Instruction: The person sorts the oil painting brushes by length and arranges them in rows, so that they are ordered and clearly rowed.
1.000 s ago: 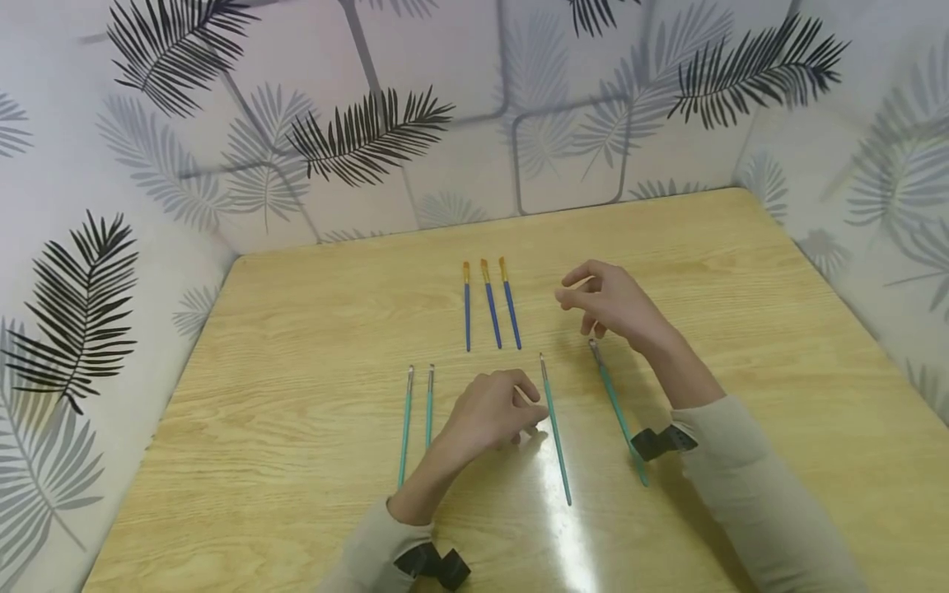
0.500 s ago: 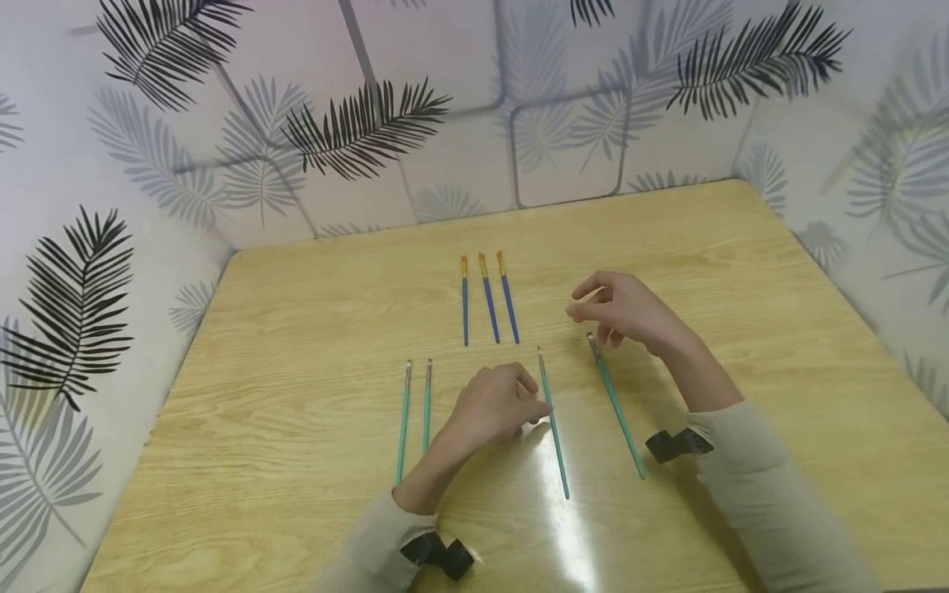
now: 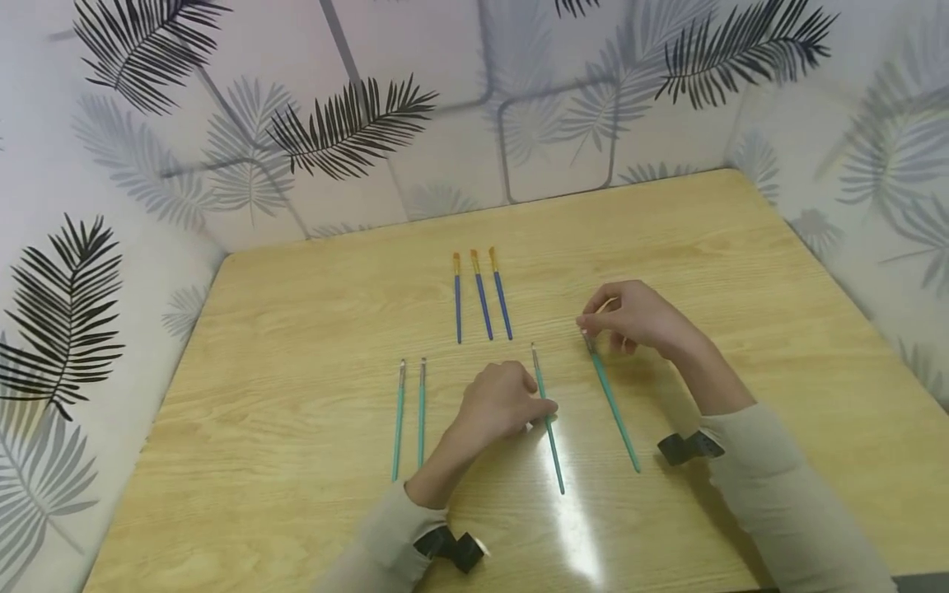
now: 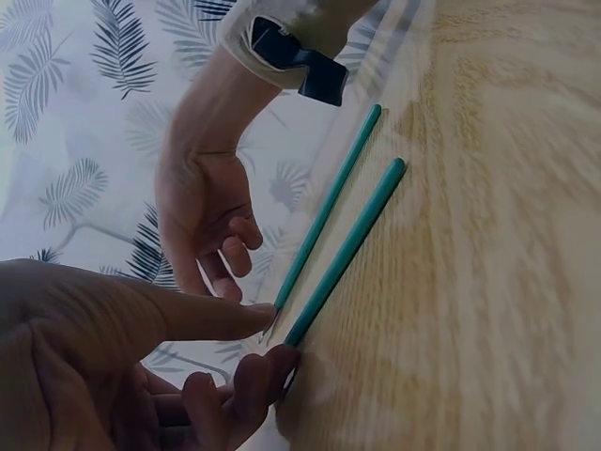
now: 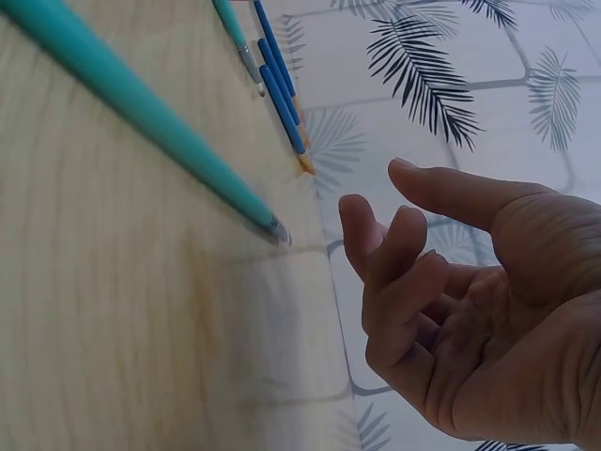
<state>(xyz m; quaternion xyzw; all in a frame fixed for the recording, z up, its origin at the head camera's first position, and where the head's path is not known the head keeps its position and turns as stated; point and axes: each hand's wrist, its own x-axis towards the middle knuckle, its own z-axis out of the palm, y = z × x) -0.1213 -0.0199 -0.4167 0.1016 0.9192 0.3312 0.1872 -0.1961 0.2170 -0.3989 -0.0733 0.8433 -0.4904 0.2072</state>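
My left hand (image 3: 498, 403) is low over a teal-handled paintbrush (image 3: 554, 457), its thumb crossing the middle of the handle in the head view. In the left wrist view its thumb and bent fingers are a little apart beside this brush (image 4: 347, 246). My right hand (image 3: 636, 317) hovers at the bristle end of another teal paintbrush (image 3: 614, 403). The right wrist view shows the thumb and curled fingers of that hand apart, with a gap to the teal brush (image 5: 155, 122). Both brushes lie on the wooden table (image 3: 296, 329).
Two more teal paintbrushes (image 3: 398, 420) lie side by side left of my left hand. Farther back, three blue-handled paintbrushes (image 3: 482, 305) with orange bristles lie in a row. A leaf-patterned wall covering (image 3: 445, 148) borders the table behind and at the sides.
My right hand has come down and slightly nearer me, to the bristle end of the right-hand teal brush. My left thumb has moved right, across the other teal brush. The brushes lie as before.
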